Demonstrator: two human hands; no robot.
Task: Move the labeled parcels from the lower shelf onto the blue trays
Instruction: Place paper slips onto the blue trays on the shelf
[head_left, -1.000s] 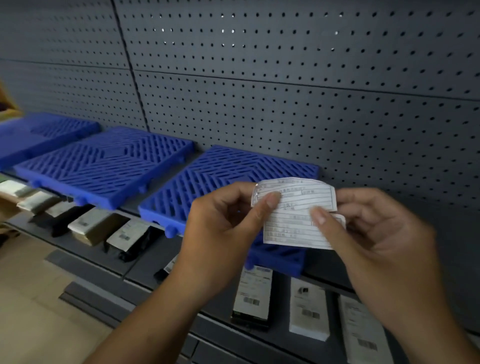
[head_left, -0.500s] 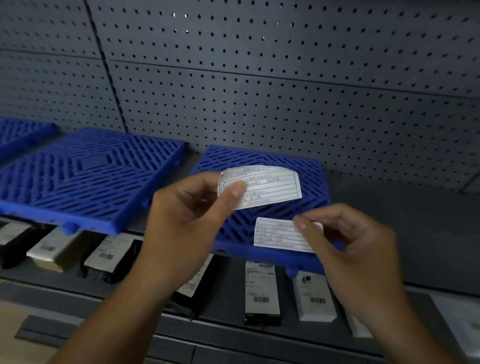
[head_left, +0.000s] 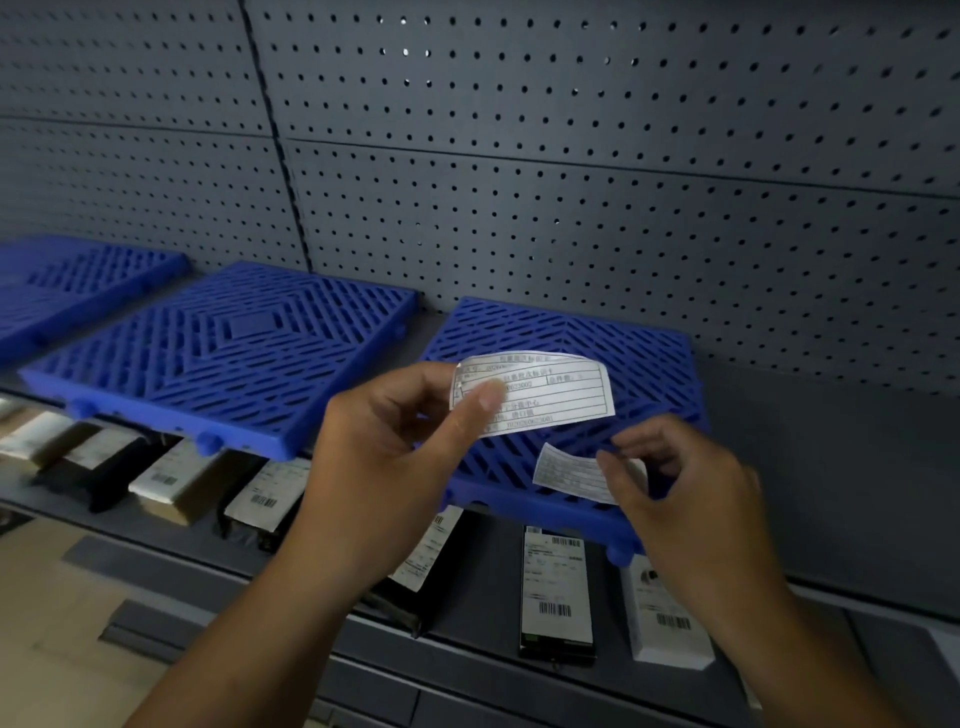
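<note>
Left hand (head_left: 395, 457) still pinches upper label (head_left: 550, 395), right hand (head_left: 696, 499) lower label (head_left: 566, 473)

Dim, even lighting, mild motion softness, wide-angle bending at the edges.

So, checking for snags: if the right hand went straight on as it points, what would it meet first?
Probably the rightmost blue tray, just behind the small slip the right hand pinches; depth unclear.
</note>
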